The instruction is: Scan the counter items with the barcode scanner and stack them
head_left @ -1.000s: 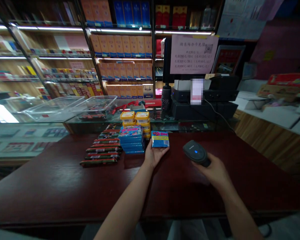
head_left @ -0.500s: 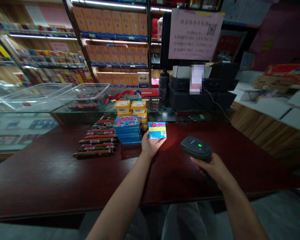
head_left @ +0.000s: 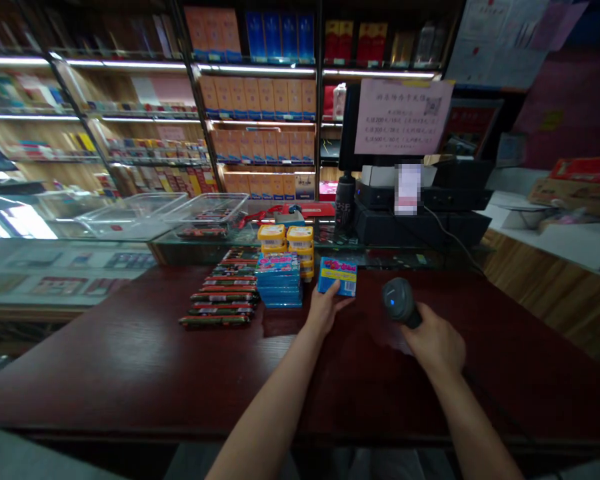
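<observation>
My left hand (head_left: 325, 308) grips a small blue packet (head_left: 337, 276) with pink lettering, a yellow band and a barcode, just above the dark red table. In my right hand (head_left: 437, 337) is a black barcode scanner (head_left: 400, 300), its small light glowing blue and its head beside the packet. A stack of similar blue packets (head_left: 280, 287) stands to the left of my left hand. Behind that stack, yellow tubs (head_left: 300, 237) with white lids are piled up. A row of dark, red-edged stick packs (head_left: 223, 300) lies left of the stack.
The dark red table (head_left: 180, 380) meets a glass counter at its far side. Clear plastic trays (head_left: 130, 215), a black bottle (head_left: 345, 203) and black till equipment (head_left: 390, 227) stand there. A monitor with a pink notice (head_left: 403, 117) rises behind; shelves of boxes line the wall.
The packet in my left hand has turned and tilted, with my thumb now over its front. My right hand has swung the scanner's head round, and its light went from green to blue. The view has shifted.
</observation>
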The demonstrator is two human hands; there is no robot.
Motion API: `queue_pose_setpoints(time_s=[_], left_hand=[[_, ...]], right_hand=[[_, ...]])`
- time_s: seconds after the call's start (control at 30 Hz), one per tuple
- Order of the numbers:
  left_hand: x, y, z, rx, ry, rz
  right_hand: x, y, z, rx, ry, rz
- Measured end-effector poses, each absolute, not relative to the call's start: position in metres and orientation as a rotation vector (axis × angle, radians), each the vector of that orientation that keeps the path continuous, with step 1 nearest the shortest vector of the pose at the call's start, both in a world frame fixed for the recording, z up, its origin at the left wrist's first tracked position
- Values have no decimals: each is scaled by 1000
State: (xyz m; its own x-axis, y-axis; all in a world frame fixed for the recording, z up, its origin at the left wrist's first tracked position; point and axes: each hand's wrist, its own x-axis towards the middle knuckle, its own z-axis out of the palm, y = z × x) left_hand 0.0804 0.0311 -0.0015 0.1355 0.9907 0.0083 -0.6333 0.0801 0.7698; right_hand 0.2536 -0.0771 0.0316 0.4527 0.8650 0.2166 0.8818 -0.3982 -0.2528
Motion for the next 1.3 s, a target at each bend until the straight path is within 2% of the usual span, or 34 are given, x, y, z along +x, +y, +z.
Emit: queue_pose_setpoints(time_s=[0.23, 0.4, 0.53, 0.73, 1.07, 1.3], left_hand=[[42, 30, 74, 1370, 893, 1882], [-28, 29, 111, 1980, 1064, 1726], [-58, 33, 105, 2149, 1216, 1531], [-66, 26, 79, 2174, 1303, 1440], [-67, 23, 58, 1861, 1362, 1870], [-64, 25, 54, 1844, 1426, 1904]], right_hand=[[246, -79, 8, -2280, -1589, -193], [251, -83, 1, -2237, -1593, -259], [251, -84, 0, -2241, -1592, -237], [251, -86, -4, -2266, -1576, -249], [254, -87, -5, -2276, -1606, -241], [253, -87, -5, -2277, -1610, -246]])
